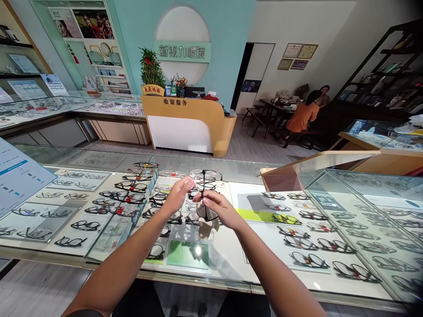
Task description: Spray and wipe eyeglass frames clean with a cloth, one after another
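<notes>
Over the glass-topped bench (236,285), near its middle, I have a pair of dark glasses (204,180) up in the air. They are turned on their side, so the front runs up and down. My right grip (228,212) is pinching them close to the middle of the front. My left grip (176,197) is on the other side, with its thumb and fingers bent in close to the glasses. I can't tell if it is pinching a part of them or just sitting next to them.

Lots of other glasses lie in rows below. Black ones (130,197) are on my left, and a bright yellow pair (286,219) is on my right. A green card (185,254) lies lower down, nearer to me.

I think this is the holding and turning part, with both hands working up high. Any move from here calls for a soft, steady pinch, since thin arms can bend and smudges get on lenses easily. The glasses should be kept up, so they don't bump the rows. If I let go on the right, the left would need a sure hold first.
</notes>
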